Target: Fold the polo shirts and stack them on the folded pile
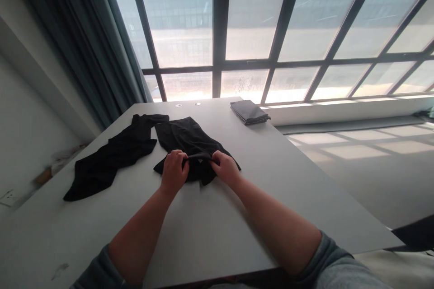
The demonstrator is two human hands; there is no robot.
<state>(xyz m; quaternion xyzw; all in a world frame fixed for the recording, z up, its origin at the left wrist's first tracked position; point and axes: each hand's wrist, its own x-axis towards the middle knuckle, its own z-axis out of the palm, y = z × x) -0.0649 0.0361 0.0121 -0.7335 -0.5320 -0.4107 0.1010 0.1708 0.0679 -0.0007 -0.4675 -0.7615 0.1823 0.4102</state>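
Note:
A black garment, which looks like a T-shirt (190, 133), lies spread on the white table (210, 235) in front of me. My left hand (175, 169) is closed on its near edge, and my right hand (225, 167) pinches the same edge a little further right. Between the two hands the edge is lifted slightly off the table, with cloth hanging below it. My fingertips are partly hidden in the fabric. Left of it, apart from both hands, a second black garment (108, 158) lies loosely laid out.
A folded stack of grey cloth (249, 112) with a striped edge rests near the table's far right edge. Large windows (251, 13) rise beyond the table. A dark curtain (77, 31) hangs at the left. Sunlit floor (366, 144) lies to the right.

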